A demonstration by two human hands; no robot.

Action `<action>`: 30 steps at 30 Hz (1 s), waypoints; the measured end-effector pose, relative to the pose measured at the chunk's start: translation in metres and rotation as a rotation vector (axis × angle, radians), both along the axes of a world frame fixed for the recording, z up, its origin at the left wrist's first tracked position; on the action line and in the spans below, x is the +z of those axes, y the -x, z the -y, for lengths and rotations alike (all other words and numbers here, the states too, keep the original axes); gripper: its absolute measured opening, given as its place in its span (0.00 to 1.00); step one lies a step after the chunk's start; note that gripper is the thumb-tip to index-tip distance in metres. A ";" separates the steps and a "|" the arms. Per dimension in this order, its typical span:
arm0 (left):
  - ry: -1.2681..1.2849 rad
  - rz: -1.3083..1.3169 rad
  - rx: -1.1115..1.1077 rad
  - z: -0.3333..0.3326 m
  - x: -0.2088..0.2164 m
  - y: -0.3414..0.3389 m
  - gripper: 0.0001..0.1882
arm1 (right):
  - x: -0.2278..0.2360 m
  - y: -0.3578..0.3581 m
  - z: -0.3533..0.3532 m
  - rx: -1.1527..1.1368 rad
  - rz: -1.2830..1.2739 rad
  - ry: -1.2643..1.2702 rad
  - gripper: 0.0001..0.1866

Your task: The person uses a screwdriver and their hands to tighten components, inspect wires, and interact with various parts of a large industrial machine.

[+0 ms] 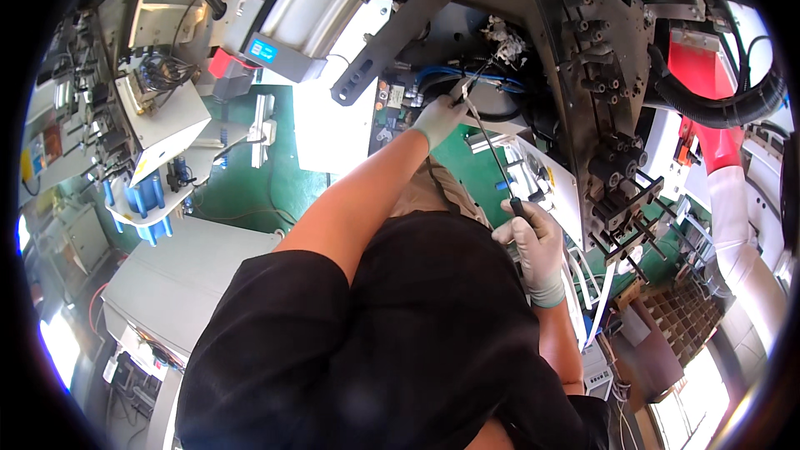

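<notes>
My right hand (537, 246), in a pale glove, is closed round the black handle of a long screwdriver (493, 148). The metal shaft slants up and left from that hand toward my left hand (442, 117), also gloved. The left fingers are closed beside the far end of the shaft, around a small pale piece that I cannot make out. Just beyond them, blue hoses (487, 77) and dark cables run inside the machine. A crumpled whitish bundle (504, 43) sits above the fingertips. The very tip of the screwdriver is hard to see.
A dark metal plate with bolts and knobs (596, 75) stands close on the right. A grey cylinder (312, 8) and a slotted black bar (354, 75) overhang at upper left. A large red-and-white duct (725, 158) is far right. A grey cabinet (187, 279) stands left.
</notes>
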State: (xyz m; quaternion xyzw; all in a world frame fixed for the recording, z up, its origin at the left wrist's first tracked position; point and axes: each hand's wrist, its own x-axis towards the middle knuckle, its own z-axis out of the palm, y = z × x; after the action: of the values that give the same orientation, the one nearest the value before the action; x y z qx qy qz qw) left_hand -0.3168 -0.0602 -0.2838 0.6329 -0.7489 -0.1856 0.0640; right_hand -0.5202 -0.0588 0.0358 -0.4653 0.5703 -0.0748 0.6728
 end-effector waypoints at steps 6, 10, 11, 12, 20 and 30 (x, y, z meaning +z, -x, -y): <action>0.114 -0.193 0.035 -0.050 0.033 -0.033 0.15 | 0.040 -0.028 0.022 0.038 0.508 0.159 0.25; -0.483 -0.970 0.436 -0.038 0.158 -0.074 0.15 | 0.087 -0.042 0.048 -0.017 0.565 0.432 0.37; -0.488 -1.131 0.621 -0.040 0.187 -0.081 0.18 | 0.085 -0.045 0.052 -0.037 0.551 0.481 0.37; -0.483 -1.296 0.798 -0.038 0.211 -0.089 0.20 | 0.080 -0.048 0.059 -0.061 0.535 0.538 0.37; -0.188 -1.457 0.562 -0.005 0.336 -0.137 0.17 | 0.063 -0.073 0.059 -0.129 0.724 0.281 0.38; 0.508 -0.623 0.207 0.090 0.426 -0.179 0.20 | 0.059 -0.092 0.081 -0.048 0.515 0.053 0.29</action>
State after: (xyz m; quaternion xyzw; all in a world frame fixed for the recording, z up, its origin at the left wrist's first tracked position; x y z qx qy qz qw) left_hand -0.1377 -0.1500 0.1424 0.5826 -0.6481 -0.1699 0.4600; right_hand -0.4287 -0.1400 0.0950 -0.4348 0.3891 -0.2219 0.7813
